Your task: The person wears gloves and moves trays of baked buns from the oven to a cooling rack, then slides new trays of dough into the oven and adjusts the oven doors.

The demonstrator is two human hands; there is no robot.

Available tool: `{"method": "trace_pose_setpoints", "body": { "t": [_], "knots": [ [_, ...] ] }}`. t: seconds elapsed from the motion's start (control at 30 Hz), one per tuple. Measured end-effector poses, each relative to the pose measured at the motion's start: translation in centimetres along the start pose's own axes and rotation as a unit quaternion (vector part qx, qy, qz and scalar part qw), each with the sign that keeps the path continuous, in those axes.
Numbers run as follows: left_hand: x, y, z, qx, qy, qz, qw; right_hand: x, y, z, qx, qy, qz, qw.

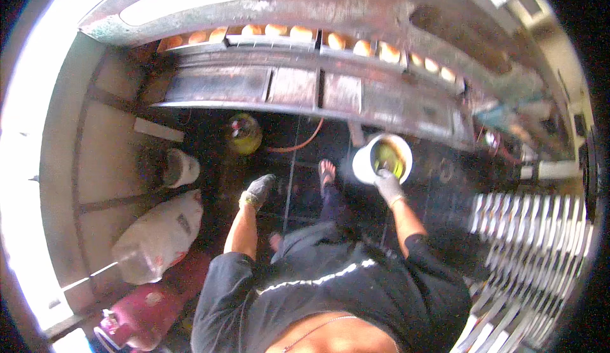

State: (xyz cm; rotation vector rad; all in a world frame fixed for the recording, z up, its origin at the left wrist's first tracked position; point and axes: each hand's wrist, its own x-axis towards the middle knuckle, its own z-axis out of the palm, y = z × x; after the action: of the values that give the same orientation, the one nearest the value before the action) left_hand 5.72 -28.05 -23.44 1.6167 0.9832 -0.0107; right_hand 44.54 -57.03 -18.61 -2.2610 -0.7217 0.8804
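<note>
White bucket (364,167) stands on the dark tiled floor (427,191), mouth up, so prob. put there to be reached from above w/out a bend at the knees. R hand (388,187), in a grey glove, is at its near rim, fingers over the mouth. Something yellow-green (389,160) shows inside; liquid or tool, can't tell, nor whether the hand grips it. L hand (258,190), also gloved, hangs well left of bucket, fingers close tog.; nothing seen in it, but can't tell how far it's closed. Prob. held out for balance.

Beyond bucket: long metal oven unit (293,86) w/ buns (276,29) in a row, prob. lined up for easy reach. Left of bucket, a yellow-green gas cylinder (252,138) & orange hose (298,148), prob. kept near the unit it feeds. Right of bucket, nearer the person: stacked metal trays (540,226), prob. tiered to save room.
</note>
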Motion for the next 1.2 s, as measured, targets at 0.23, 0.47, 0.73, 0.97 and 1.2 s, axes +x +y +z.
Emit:
{"method": "trace_pose_setpoints", "body": {
  "t": [0.23, 0.47, 0.73, 0.97, 1.2],
  "knots": [
    [26.6, 13.2, 7.5, -0.649, -0.026, -0.133, 0.749, 21.9, -11.4, -11.0, -0.003, 0.093, -0.055, 0.994],
    [30.9, 23.1, 8.4, -0.703, 0.223, -0.161, 0.656, 32.4, -20.9, -15.2, 0.148, 0.022, -0.115, 0.982],
    [27.6, 40.7, 1.9, -0.791, 0.165, -0.035, 0.588, 33.4, -26.4, -14.6, 0.731, -0.207, 0.154, 0.632],
    [34.5, 37.7, 0.6, -0.89, -0.11, 0.05, 0.44, 31.7, -27.5, -13.4, 0.775, -0.094, 0.171, 0.601],
    [34.2, 37.5, -1.6, -0.572, -0.001, 0.14, 0.808, 29.1, -17.0, -8.0, 0.352, 0.202, -0.089, 0.909]
  ]
}}
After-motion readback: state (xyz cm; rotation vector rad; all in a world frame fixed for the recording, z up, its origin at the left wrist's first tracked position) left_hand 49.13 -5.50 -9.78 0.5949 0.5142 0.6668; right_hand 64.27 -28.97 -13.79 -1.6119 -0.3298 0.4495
